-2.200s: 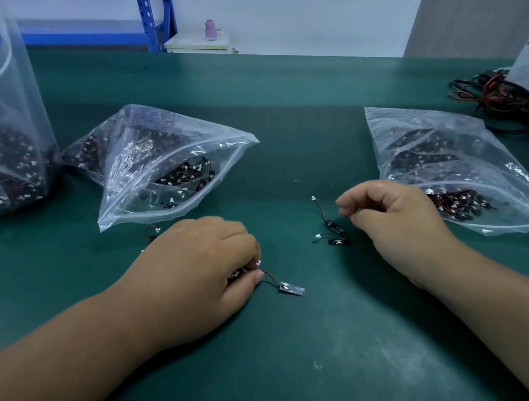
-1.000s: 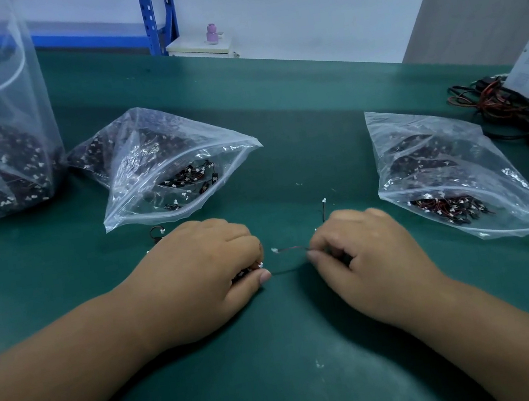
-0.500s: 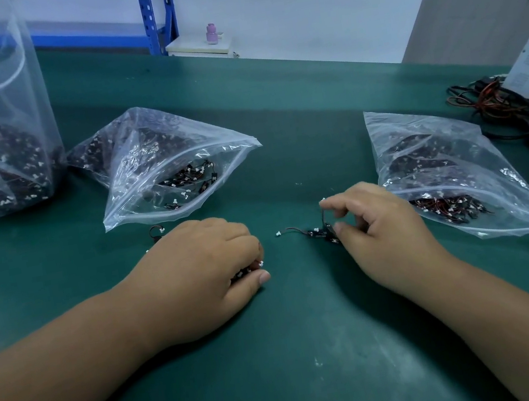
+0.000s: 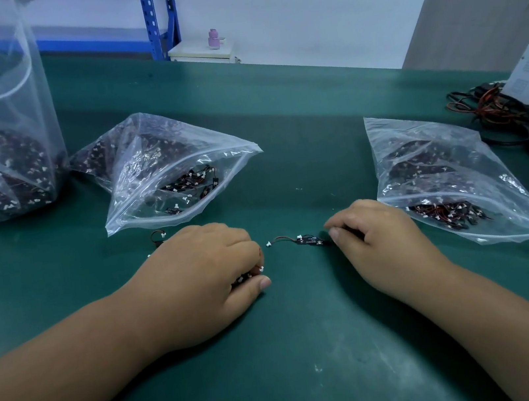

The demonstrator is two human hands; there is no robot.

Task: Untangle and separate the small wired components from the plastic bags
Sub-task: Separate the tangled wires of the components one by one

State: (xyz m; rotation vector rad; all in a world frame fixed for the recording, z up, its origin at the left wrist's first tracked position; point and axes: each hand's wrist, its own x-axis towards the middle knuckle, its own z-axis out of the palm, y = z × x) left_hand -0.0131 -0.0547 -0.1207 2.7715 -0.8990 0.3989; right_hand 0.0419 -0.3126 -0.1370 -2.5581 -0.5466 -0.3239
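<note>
The loose wired part [image 4: 300, 240] lies on the bench [image 4: 317, 365], running left to right. The right hand [image 4: 376, 238] pinches its right end, so it's closest. The left hand [image 4: 206, 279], just left of the plug end, is curled around a small clump of parts [image 4: 250, 273].

Views: one, worn on the head
Facing: forward and down across the green table [image 4: 319, 382]
Nearness: close, left hand [image 4: 198, 273] and right hand [image 4: 380, 237] at mid-frame
Heading: apparently angled, far table edge slanting across the frame
</note>
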